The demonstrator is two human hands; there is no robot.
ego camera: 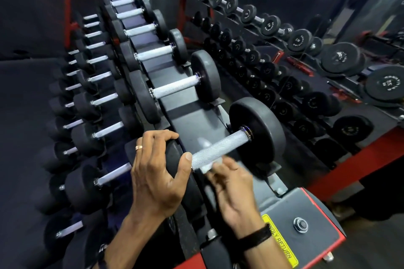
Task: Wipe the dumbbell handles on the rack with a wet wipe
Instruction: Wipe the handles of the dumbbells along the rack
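The left hand (153, 172) grips the black rubber head of the nearest dumbbell (175, 155) at the rack's near end while the blurred right hand (231, 183) pinches a white wet wipe (208, 167) under its silver knurled handle (220, 150), so wiping looks barely begun, the whole row remaining

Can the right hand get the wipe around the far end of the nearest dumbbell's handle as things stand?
Probably yes: the right hand holds the wet wipe under the handle, whose far stretch lies bare; the left hand grips only the near weight head.
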